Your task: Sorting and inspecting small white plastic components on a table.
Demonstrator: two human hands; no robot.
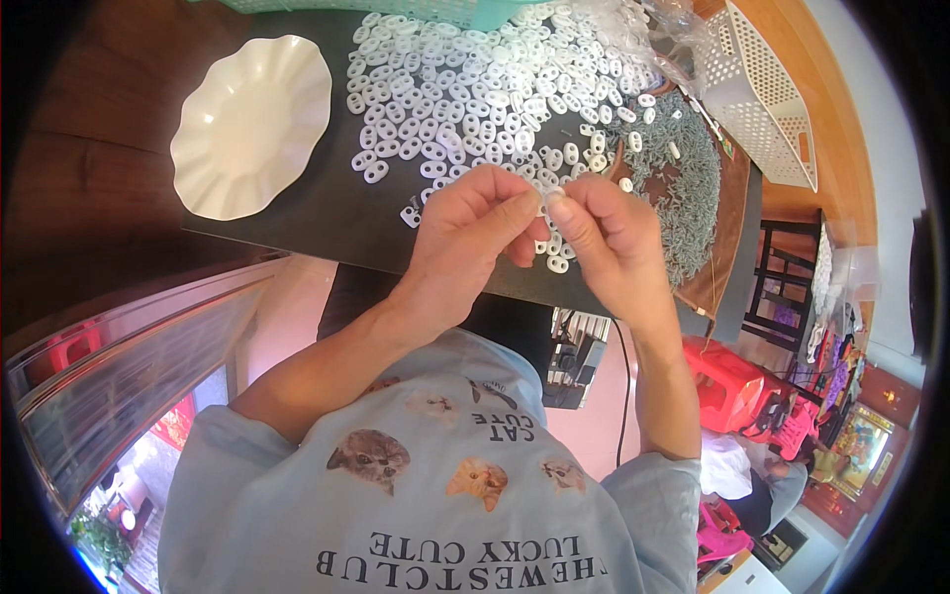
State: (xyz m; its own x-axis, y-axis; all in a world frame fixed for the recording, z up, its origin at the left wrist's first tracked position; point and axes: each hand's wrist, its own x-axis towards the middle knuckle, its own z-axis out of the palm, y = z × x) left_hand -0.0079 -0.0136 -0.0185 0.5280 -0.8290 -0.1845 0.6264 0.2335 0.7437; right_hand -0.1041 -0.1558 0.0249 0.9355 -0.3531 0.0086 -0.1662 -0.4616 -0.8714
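Note:
My left hand [473,220] and my right hand [616,233] meet at the tips above the dark table's near edge. Thumb and forefinger of each are pinched together over a small white plastic piece [547,191], mostly hidden by the fingertips. It looks like one of the many white oval pieces with two holes [435,109] spread over the table beyond my hands. A few more of those pieces [557,265] lie under and between my hands. To the right of my right hand is a heap of small grey screws [690,188] on a brown cloth or tray [730,228].
A cream scalloped dish [247,129] stands at the table's left. A white perforated basket [757,94] is at the back right, beside clear plastic bags [663,40]. The rim of a teal basket [435,10] shows at the back. Red plastic stools [727,381] stand on the right.

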